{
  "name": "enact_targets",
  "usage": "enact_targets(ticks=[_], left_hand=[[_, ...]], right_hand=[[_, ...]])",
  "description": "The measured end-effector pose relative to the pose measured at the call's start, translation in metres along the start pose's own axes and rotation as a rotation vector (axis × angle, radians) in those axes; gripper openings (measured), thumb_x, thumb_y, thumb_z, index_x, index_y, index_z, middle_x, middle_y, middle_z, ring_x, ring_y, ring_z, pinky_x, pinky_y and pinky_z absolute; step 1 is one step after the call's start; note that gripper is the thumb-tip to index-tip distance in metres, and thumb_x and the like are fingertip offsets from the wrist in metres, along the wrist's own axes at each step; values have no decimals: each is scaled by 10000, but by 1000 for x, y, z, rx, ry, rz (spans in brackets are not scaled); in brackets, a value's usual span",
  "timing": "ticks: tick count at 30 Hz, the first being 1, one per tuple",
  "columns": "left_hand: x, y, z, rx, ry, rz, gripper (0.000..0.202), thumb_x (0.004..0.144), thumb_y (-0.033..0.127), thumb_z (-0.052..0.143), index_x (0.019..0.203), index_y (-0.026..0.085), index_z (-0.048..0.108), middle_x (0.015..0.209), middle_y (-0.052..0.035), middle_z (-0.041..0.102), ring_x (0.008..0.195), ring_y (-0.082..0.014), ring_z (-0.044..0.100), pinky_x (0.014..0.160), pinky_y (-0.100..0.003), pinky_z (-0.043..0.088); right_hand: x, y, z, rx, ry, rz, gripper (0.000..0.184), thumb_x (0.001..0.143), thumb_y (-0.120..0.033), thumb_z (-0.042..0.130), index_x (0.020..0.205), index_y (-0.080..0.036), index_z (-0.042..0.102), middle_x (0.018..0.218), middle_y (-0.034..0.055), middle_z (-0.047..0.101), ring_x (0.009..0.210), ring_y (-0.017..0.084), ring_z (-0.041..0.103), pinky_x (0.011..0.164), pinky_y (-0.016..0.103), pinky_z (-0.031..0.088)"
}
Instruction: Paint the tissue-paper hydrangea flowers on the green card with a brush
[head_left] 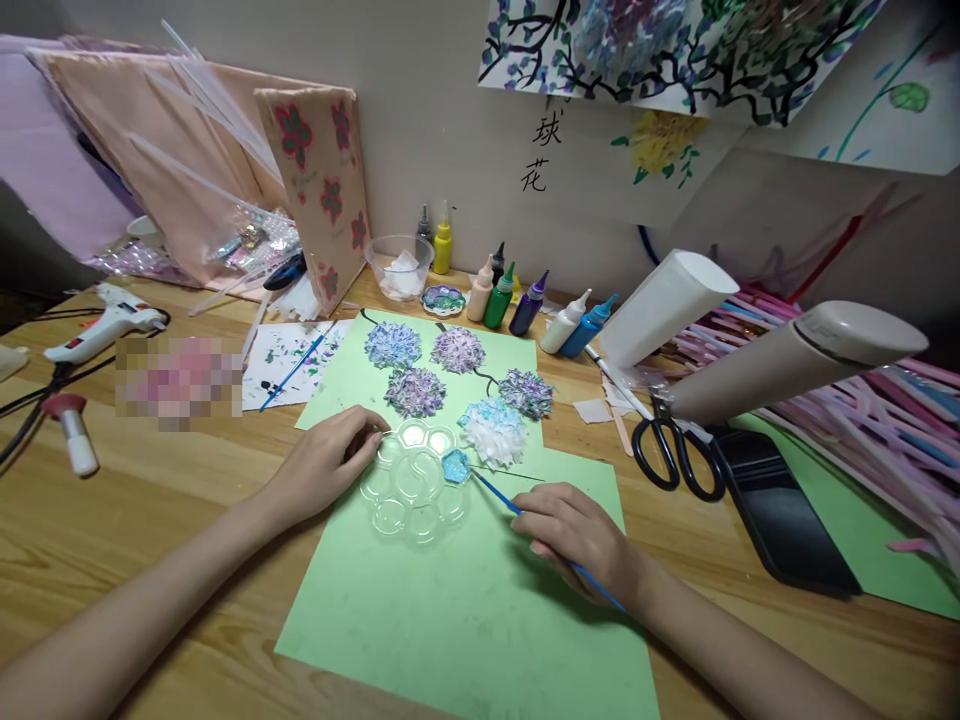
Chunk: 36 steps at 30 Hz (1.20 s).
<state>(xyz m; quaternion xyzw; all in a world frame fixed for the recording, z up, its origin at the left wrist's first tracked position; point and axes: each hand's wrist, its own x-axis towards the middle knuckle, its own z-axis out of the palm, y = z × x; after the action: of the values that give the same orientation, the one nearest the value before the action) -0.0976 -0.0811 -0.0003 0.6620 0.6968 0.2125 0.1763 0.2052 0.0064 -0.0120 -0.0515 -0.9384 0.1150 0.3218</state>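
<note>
In my right hand [574, 535] is a blue paintbrush [499, 495], its tip at the blue-paint well of a clear flower-shaped palette [416, 475]. My left hand [337, 460] grips the palette's left edge between its fingers. Under the palette lies green paper [465, 620]. Just beyond the brush sits a ruffled white paper flower [495, 435], its upper part tinted blue. Behind it are a blue-violet flower [392, 344], a pink-purple one [458, 348], a purple one [415, 392] and a dark purple one [526, 393], on another green sheet [341, 375].
Paint bottles [529, 303] stand along the wall, near a clear bowl [400, 268]. Black-handled scissors [679, 460] and a black phone-like slab [780, 510] lie to the right. A glue gun [105, 325] and a paint-spotted sheet [285, 365] are on the left.
</note>
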Motion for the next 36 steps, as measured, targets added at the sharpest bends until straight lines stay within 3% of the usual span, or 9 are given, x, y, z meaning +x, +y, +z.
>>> enact_targets(ticks=[7, 12, 15, 18, 20, 24, 36], left_hand=[[0, 3, -2, 2, -16, -16, 256, 936, 391, 373, 973, 214, 554, 848, -15, 631, 727, -170, 585, 669, -284, 433], [1, 2, -2, 4, -31, -25, 277, 936, 416, 363, 979, 219, 554, 865, -24, 641, 761, -182, 593, 683, -289, 442], [0, 0, -3, 17, -36, -36, 288, 932, 442, 374, 985, 226, 557, 887, -22, 650, 780, -183, 600, 690, -283, 444], [0, -3, -3, 23, -36, -45, 313, 928, 478, 371, 999, 234, 555, 947, -23, 659, 820, -192, 609, 691, -280, 448], [0, -5, -3, 24, -37, -56, 330, 923, 501, 369, 1012, 243, 554, 961, -22, 662, 818, -194, 613, 685, -278, 452], [1, -8, -2, 31, -25, -60, 344, 909, 530, 384, 1012, 254, 562, 974, -23, 669, 826, -200, 621, 688, -282, 461], [3, -15, 0, 43, -26, -62, 364, 886, 562, 399, 1027, 273, 569, 958, -12, 677, 786, -195, 631, 656, -278, 478]], right_hand=[[3, -3, 1, -43, -10, -33, 200, 949, -233, 403, 992, -168, 588, 886, 98, 695, 830, 189, 611, 715, 298, 512], [-2, 0, -2, 27, 70, 12, 304, 979, -312, 295, 1034, -203, 573, 898, 89, 680, 828, 187, 613, 703, 319, 517], [-7, 13, -3, 126, 345, 179, 335, 982, -352, 259, 974, -235, 572, 877, 65, 645, 833, 195, 601, 721, 354, 479], [-9, 37, -4, 270, 743, 521, 303, 974, -328, 329, 764, -230, 523, 753, 18, 571, 746, 165, 563, 713, 325, 433], [-8, 52, -4, 414, 859, 712, 351, 960, -379, 375, 652, -220, 429, 646, -13, 485, 617, 137, 503, 634, 287, 412], [-4, 65, -6, 605, 847, 872, 408, 920, -522, 402, 649, -217, 417, 628, -27, 461, 546, 114, 469, 569, 260, 402], [-2, 63, -6, 650, 685, 947, 413, 880, -574, 444, 691, -211, 498, 684, -6, 530, 648, 133, 563, 630, 267, 476]])
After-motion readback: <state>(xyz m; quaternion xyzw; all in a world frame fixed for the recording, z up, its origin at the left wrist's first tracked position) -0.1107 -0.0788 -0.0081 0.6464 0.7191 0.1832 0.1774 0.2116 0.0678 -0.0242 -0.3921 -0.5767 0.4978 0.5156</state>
